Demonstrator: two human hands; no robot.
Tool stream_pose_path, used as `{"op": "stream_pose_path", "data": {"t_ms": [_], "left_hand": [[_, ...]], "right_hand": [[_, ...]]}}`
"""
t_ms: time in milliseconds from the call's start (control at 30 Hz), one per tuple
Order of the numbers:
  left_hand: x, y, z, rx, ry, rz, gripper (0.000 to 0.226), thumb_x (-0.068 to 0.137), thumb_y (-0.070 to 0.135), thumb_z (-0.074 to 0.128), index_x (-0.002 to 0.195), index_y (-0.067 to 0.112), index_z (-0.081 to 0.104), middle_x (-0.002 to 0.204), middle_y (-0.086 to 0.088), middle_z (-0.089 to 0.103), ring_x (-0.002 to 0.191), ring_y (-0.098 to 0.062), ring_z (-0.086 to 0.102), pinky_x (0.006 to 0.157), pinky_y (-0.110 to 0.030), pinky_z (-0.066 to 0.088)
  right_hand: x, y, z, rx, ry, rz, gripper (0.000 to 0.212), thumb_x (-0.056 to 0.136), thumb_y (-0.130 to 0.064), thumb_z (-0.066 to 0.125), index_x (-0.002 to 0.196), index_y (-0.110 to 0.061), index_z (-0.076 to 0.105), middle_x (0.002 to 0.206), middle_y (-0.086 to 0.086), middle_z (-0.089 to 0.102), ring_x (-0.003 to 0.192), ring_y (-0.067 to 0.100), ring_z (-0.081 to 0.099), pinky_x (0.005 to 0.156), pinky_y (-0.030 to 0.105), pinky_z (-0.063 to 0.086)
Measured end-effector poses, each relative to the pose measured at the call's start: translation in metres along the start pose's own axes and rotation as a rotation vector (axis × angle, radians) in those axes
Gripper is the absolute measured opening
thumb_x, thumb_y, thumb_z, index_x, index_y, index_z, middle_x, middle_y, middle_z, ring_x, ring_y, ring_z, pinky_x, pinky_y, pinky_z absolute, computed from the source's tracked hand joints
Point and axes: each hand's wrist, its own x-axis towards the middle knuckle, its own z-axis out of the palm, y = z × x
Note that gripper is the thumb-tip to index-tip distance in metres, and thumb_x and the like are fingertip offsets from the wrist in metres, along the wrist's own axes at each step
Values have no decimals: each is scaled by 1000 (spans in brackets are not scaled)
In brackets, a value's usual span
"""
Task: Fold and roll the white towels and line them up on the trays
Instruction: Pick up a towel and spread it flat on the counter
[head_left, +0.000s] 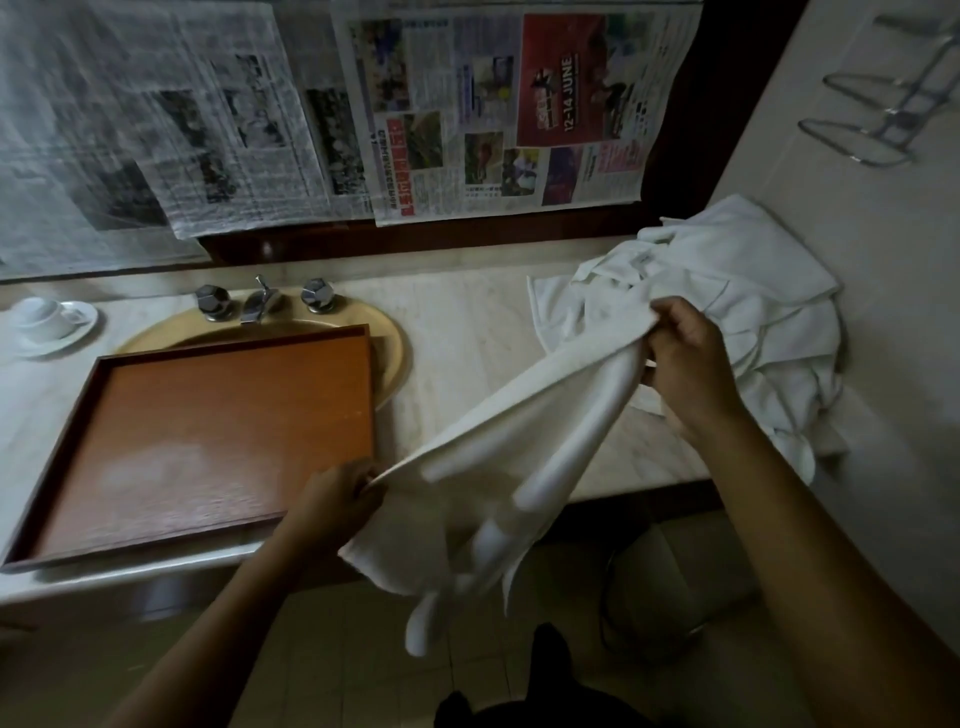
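My left hand (337, 499) and right hand (680, 358) each pinch one white towel (519, 431), held over the counter (467, 322) edge between tray (208, 415) and towel pile (727, 270); I judge it next needs laying flat to fold.

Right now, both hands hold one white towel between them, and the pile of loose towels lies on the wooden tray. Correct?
Not quite. The head view shows the pile of loose towels on the counter, right of the wooden tray. The left hand and right hand do hold one white towel.
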Motion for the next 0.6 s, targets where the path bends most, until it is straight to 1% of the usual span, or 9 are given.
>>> {"op": "stream_pose_path", "data": {"t_ms": [67,133,200,267,300,400,433,500,600], "left_hand": [[-4,-17,-8,12,50,-30,20,94,38,56,79,26,59,69,5,61,62,-18,58,56,-33,37],[-9,-22,-24,-59,73,-60,22,100,33,59,81,21,60,74,1,64,67,-21,61,60,-37,45],[-13,-21,-39,-168,98,-46,21,104,31,57,87,20,62,80,-2,66,72,-21,63,65,-41,51],[-10,-16,-51,-202,153,-11,16,106,28,55,93,22,63,86,0,67,76,-18,65,66,-41,53],[-7,-14,-57,-182,182,2,15,105,30,55,96,23,64,87,3,67,77,-15,65,66,-39,54],[4,-5,-74,-52,218,31,8,102,36,59,99,32,66,86,11,63,75,-7,61,63,-33,50],[8,-5,-80,-5,204,33,5,100,36,62,98,34,66,84,11,62,74,-8,61,63,-33,49],[13,-5,-89,83,141,62,3,96,36,68,94,35,67,82,9,65,72,-12,63,64,-35,53],[20,-17,-95,237,27,129,10,96,29,70,89,35,66,78,6,67,68,-12,64,64,-38,58]], "right_hand": [[4,18,-17,-77,33,44,27,91,-36,46,90,-51,69,114,-2,70,109,22,67,90,55,60],[8,36,-31,-158,49,59,28,93,-32,46,92,-48,69,109,-2,71,105,25,68,88,54,60],[12,47,-41,-271,70,23,26,99,-20,47,97,-36,68,107,-1,70,105,27,66,85,43,59],[19,54,-48,-366,114,-32,22,102,-12,49,103,-26,65,106,0,67,105,25,63,80,30,50],[23,55,-51,-386,132,-46,19,102,-11,50,105,-22,65,106,0,66,105,24,62,80,28,47],[36,55,-62,-448,184,-44,21,102,-13,50,117,-12,66,114,6,66,109,27,60,90,34,48],[41,55,-66,-474,199,-46,23,102,-13,50,120,-10,65,117,9,66,110,27,59,91,35,47],[47,54,-72,-513,201,-57,25,100,-11,50,121,-8,65,120,11,66,109,26,58,91,34,44],[53,57,-80,-534,214,-46,25,99,-13,50,119,-8,65,120,13,66,110,30,59,92,36,46]]}}
